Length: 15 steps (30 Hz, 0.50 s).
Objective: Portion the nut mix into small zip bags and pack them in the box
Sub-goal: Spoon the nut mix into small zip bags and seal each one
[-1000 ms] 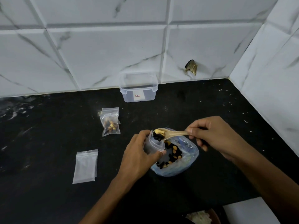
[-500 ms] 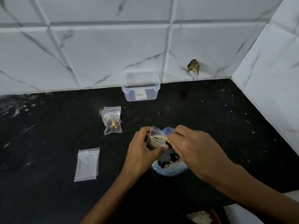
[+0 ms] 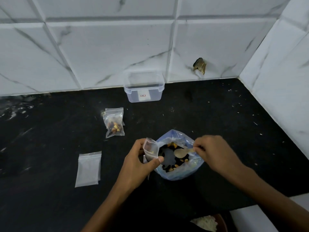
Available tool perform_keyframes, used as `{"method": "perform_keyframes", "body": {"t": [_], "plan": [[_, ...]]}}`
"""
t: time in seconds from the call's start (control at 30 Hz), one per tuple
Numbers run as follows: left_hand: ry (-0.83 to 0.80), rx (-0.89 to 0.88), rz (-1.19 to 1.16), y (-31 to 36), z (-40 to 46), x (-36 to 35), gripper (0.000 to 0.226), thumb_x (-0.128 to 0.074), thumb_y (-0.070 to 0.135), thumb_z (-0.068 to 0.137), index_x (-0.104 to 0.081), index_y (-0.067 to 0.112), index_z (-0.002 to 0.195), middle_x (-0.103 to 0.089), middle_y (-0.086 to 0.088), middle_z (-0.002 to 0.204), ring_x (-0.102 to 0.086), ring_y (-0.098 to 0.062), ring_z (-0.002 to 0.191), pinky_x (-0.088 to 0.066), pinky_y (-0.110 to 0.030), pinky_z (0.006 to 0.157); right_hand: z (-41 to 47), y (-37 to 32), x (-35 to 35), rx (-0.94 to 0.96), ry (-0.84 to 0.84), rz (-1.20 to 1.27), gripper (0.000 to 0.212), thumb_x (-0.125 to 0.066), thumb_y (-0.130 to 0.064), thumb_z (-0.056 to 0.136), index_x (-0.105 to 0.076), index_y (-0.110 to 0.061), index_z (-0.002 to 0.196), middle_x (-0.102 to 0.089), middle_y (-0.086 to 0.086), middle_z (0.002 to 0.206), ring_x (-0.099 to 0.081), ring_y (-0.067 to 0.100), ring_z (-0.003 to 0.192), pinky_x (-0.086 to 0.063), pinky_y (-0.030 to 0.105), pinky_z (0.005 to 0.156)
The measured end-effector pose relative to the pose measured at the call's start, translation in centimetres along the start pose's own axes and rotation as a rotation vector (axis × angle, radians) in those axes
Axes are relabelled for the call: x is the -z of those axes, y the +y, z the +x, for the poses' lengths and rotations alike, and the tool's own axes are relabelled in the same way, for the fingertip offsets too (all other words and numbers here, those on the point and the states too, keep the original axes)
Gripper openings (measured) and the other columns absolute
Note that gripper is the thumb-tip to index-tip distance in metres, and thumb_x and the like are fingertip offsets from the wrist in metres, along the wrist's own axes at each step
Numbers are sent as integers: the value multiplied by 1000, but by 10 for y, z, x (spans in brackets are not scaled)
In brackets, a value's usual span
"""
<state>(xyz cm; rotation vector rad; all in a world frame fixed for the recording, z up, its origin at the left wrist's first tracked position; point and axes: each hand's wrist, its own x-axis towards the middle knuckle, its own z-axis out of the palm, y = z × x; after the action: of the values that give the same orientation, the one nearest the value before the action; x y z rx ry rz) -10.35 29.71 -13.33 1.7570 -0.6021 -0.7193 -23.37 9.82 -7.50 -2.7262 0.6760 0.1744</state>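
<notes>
My left hand (image 3: 138, 166) holds a small clear zip bag (image 3: 151, 150) upright with its mouth open, a few nuts inside. Just to its right lies the big bluish plastic bag (image 3: 180, 173) of nut mix, open at the top. My right hand (image 3: 215, 154) pinches the handle of a wooden spoon (image 3: 181, 152), whose empty bowl hovers over the nut mix. A filled small zip bag (image 3: 114, 123) lies farther back on the left. The clear plastic box (image 3: 143, 87) stands open against the wall.
A stack of empty small zip bags (image 3: 88, 168) lies on the black counter (image 3: 50, 131) to the left. White tiled walls close the back and right side. A brown dish (image 3: 210, 223) with pale contents sits at the bottom edge.
The spoon carried nuts to the small bag and tipped them in. It has now come back out empty and hangs over the big nut bag. My left hand kept hold of the small bag.
</notes>
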Motion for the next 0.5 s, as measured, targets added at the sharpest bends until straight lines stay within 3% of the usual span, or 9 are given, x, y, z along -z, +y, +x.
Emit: {"method": "perform_keyframes", "body": {"t": [0.1,0.3,0.37,0.5], "plan": [[-35,18,-5,-1,-1,-2,42,-80,26,80,-56,38,113,-68,16,108,-63,2,102,-50,-13,77,7,3,-27,39,-135,-29,16,-50,-24,97,-64,-20,103,-60,-3,101,-57,6,92,-45,21,86],[-68,25,-16,0,1,-7,38,-78,16,81,-58,29,111,-69,19,101,-66,1,95,-48,-10,75,20,-10,-72,-43,-127,204,16,-55,-20,93,-71,-17,93,-68,-1,91,-62,11,89,-47,26,85],[-72,32,-16,0,0,-8,38,-79,15,81,-58,28,111,-68,19,99,-65,2,93,-48,-10,75,23,-13,-78,-88,-130,285,15,-56,-20,93,-71,-19,91,-69,-4,87,-62,5,83,-50,22,80],[-75,46,3,-2,0,-7,39,-79,19,81,-58,32,112,-68,19,103,-65,2,96,-49,-12,77,29,-8,-73,-203,-148,395,14,-57,-19,94,-70,-20,90,-70,-2,80,-62,2,66,-45,9,57]]}}
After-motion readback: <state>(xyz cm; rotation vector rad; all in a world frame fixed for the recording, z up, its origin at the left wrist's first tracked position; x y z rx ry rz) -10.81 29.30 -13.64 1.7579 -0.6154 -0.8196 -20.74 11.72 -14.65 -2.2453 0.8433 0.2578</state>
